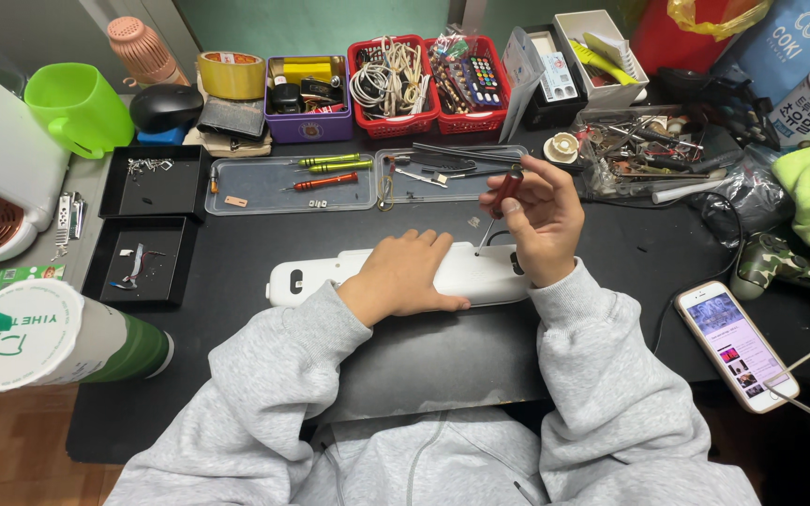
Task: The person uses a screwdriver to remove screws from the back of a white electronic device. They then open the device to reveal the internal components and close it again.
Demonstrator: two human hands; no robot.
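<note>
Black desk (424, 356): left hand (405, 276) hides white device's (480, 274) middle.

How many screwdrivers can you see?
4. Two yellow-green screwdrivers and a red screwdriver lie in the clear tray. The right hand holds a dark red screwdriver. More may hide in the tool pile.

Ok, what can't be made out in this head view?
- Where the red-handled screwdriver tip meets the long white device: too small to tell, and the right hand crowds it.
- The device's middle: covered by the left hand.
- The small parts in the black trays: too small to identify.
- The phone screen: too small to make out.
- The green cup: cut off by the left edge.
</note>
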